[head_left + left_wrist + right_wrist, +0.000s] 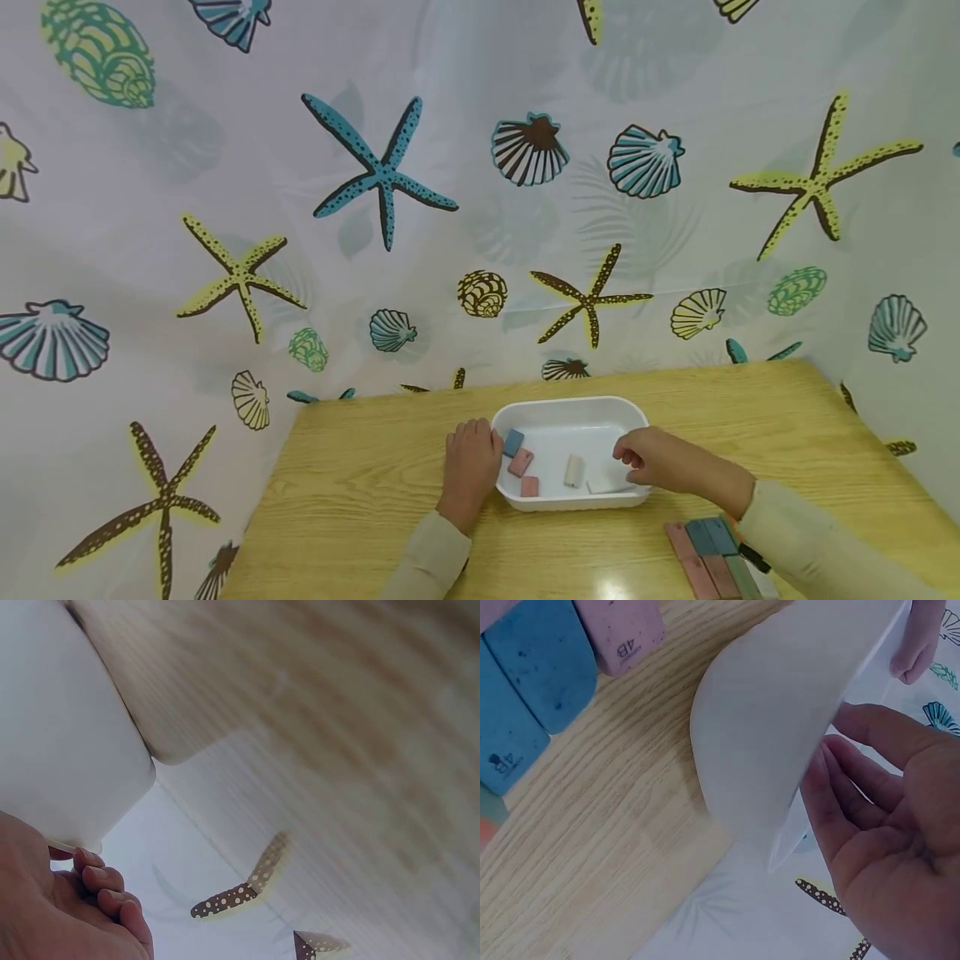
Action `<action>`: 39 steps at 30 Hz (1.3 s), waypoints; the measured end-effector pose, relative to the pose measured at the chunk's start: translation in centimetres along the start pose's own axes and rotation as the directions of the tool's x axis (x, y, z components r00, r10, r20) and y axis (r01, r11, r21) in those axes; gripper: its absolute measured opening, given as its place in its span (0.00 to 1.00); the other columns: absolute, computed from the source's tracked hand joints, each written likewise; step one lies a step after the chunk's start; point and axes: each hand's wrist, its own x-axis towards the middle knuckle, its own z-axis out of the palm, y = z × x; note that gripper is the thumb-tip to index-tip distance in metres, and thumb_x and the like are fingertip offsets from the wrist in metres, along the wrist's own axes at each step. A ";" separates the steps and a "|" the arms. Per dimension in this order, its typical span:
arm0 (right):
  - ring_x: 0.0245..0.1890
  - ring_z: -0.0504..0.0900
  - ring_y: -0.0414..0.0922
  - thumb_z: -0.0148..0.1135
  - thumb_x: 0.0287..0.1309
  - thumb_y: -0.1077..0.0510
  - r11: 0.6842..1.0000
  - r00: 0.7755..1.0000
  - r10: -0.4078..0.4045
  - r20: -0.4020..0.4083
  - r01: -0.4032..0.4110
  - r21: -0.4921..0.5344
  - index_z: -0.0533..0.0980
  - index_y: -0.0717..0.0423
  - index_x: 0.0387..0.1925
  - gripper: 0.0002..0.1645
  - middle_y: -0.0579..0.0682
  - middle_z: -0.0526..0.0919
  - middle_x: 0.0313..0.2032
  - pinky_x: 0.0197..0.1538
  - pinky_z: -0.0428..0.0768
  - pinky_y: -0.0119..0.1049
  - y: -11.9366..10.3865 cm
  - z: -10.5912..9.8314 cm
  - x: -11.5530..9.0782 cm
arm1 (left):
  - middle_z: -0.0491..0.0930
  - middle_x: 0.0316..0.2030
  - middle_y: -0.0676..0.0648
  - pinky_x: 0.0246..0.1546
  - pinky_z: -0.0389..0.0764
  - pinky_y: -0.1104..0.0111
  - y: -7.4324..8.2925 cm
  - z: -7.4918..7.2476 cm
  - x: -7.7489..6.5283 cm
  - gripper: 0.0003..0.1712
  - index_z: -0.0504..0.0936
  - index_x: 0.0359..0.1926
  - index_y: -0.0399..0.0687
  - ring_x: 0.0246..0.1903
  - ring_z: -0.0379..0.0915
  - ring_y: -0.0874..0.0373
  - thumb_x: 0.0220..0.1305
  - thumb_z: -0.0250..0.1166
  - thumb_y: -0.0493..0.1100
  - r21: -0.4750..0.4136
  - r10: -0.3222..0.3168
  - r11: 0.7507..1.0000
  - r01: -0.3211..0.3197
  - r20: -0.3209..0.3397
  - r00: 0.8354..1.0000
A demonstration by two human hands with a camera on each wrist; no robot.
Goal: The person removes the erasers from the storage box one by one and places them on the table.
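Observation:
A white plastic tray stands on the table, with loose erasers inside: a blue one, two pink ones, a cream one and a flat white one. At its left end my left hand grips the rim, fingers curled outside the wall. Over the right end reaches my right hand, fingers bent and thumb near the flat white eraser. In the right wrist view, the tray wall hides that hand's fingertips, so I cannot tell whether they pinch anything.
Beside my right forearm lies a close-set group of pink, blue, green and white erasers; some in the right wrist view are marked 4B. A cloth with starfish and shells hangs behind and beside the wooden table.

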 end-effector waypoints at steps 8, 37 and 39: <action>0.27 0.68 0.39 0.67 0.45 0.69 0.999 0.996 0.024 0.090 -0.020 -0.048 0.75 0.62 0.34 0.12 0.45 0.73 0.26 0.34 0.70 0.35 0.3 1.2 1.7 | 0.68 0.28 0.49 0.36 0.64 0.62 0.2 -0.3 0.0 0.13 0.72 0.34 0.44 0.33 0.64 0.54 0.68 0.49 0.48 0.006 -0.002 1.000 0.002 0.007 1.000; 0.25 0.65 0.36 0.69 0.45 0.61 0.965 0.998 -0.060 0.027 0.065 -0.253 0.76 0.55 0.29 0.09 0.41 0.73 0.26 0.32 0.70 0.34 1.8 2.6 2.5 | 0.66 0.24 0.50 0.33 0.63 0.62 -0.2 0.3 0.1 0.14 0.69 0.28 0.46 0.29 0.64 0.55 0.68 0.49 0.48 -0.008 0.024 1.000 -0.025 -0.041 0.999; 0.25 0.66 0.35 0.70 0.45 0.60 0.960 0.996 -0.092 -0.005 0.087 -0.268 0.76 0.55 0.29 0.09 0.42 0.74 0.26 0.32 0.71 0.34 1.8 2.4 2.3 | 0.66 0.25 0.50 0.33 0.63 0.62 -0.3 0.4 0.1 0.14 0.69 0.29 0.46 0.30 0.63 0.55 0.68 0.49 0.48 -0.003 0.020 1.000 -0.020 -0.037 0.999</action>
